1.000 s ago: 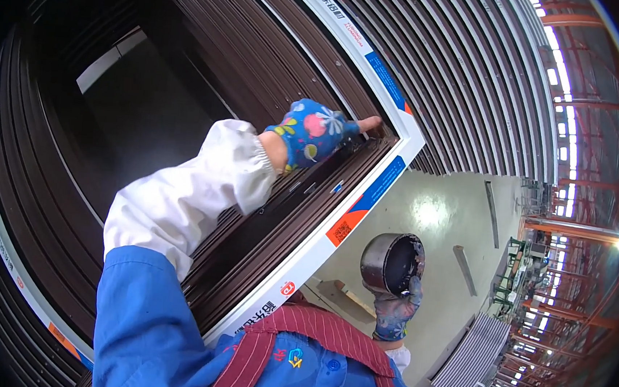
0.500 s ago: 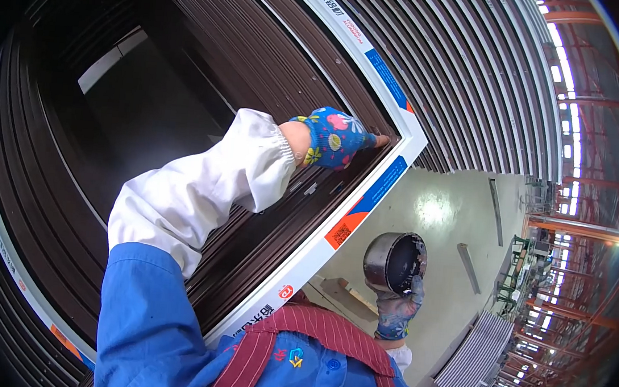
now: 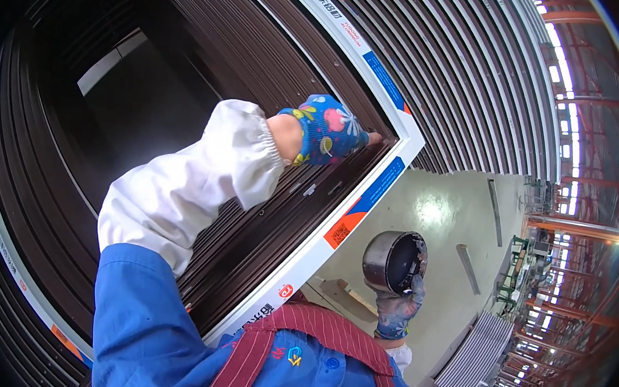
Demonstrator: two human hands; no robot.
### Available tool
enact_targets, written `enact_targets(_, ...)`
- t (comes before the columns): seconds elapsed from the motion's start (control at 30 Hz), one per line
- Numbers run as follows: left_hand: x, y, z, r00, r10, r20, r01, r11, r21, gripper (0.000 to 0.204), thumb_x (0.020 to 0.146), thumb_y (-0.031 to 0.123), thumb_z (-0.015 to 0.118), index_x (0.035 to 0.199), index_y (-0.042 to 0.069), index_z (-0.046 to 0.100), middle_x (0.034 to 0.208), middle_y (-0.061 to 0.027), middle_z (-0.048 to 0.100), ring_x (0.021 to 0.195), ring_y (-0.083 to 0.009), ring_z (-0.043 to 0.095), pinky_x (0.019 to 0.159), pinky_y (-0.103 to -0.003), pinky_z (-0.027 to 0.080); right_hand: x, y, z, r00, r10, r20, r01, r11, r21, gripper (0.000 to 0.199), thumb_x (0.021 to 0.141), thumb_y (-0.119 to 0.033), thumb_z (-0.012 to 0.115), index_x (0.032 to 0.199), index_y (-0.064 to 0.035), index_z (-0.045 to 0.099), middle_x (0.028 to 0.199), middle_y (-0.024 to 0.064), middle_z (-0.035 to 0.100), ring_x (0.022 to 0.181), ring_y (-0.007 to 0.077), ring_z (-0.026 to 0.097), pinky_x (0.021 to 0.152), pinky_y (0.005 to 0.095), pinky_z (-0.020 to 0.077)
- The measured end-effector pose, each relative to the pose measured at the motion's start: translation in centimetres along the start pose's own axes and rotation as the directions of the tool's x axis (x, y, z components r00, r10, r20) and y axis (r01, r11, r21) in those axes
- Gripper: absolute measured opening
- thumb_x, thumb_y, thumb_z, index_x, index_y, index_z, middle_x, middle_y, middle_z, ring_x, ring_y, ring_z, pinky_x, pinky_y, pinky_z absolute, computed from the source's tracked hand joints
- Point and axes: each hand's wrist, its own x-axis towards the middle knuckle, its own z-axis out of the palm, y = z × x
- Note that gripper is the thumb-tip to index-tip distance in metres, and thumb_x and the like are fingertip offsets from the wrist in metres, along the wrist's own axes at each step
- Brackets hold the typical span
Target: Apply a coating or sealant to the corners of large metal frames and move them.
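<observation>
My left hand [image 3: 331,131], in a blue flower-patterned glove with a bare fingertip, reaches over a dark brown metal frame [image 3: 335,57]. One finger is stretched out and touches the inside of the frame's corner; the other fingers are mostly hidden, and I see nothing held. White film with blue and orange print covers the frame's outer edge. On the other side of that edge, my right hand [image 3: 396,315], in a dirty patterned glove, grips a round metal pot [image 3: 384,261] with the thumb over its rim. The pot is tilted; its inside is dark and its rim smeared.
Below the worked frame lie several similar brown frames [image 3: 42,172] in a stack. Long grey profiles [image 3: 471,82] are piled beyond the corner. Loose strips [image 3: 468,268] lie on the pale floor, with another bundle of profiles [image 3: 475,356] near the lower right.
My left hand and forearm have shifted slightly left and up, the fingertip drawing back a little along the corner. My right hand and the pot have hardly moved.
</observation>
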Motion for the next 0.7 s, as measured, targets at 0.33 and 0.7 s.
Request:
enact_targets(0.33, 2.7, -0.1, 1.0, 0.987, -0.086, 0.136, 0.072, 0.992, 0.104, 0.033, 0.091, 0.034, 0.042, 0.121, 0.027, 0.052, 0.083, -0.0064, 0.064, 0.077, -0.0276, 0.064, 0.066, -0.036, 0.051, -0.4, 0.0, 0.5, 0.999, 0.022, 0.031, -0.025, 0.995, 0.092, 0.040, 0.078, -0.023, 0.058, 0.115, -0.0091, 0.054, 0.116, 0.0068, 0.057, 0.108, 0.0228, 0.054, 0.093, 0.0414, 0.0431)
enact_targets(0.7, -4.3, 5.7, -1.3, 0.881, 0.416, -0.224, -0.461, 0.862, -0.211, 0.034, 0.085, 0.038, 0.049, 0.097, 0.008, 0.060, 0.066, -0.0100, 0.059, 0.062, -0.0281, 0.060, 0.055, -0.034, 0.049, -0.3, 0.9, 1.8, 0.996, 0.017, 0.087, -0.024, 0.997, 0.080, 0.039, 0.081, -0.022, 0.057, 0.116, -0.0074, 0.052, 0.117, 0.0082, 0.056, 0.107, 0.0224, 0.053, 0.092, 0.0405, 0.0439)
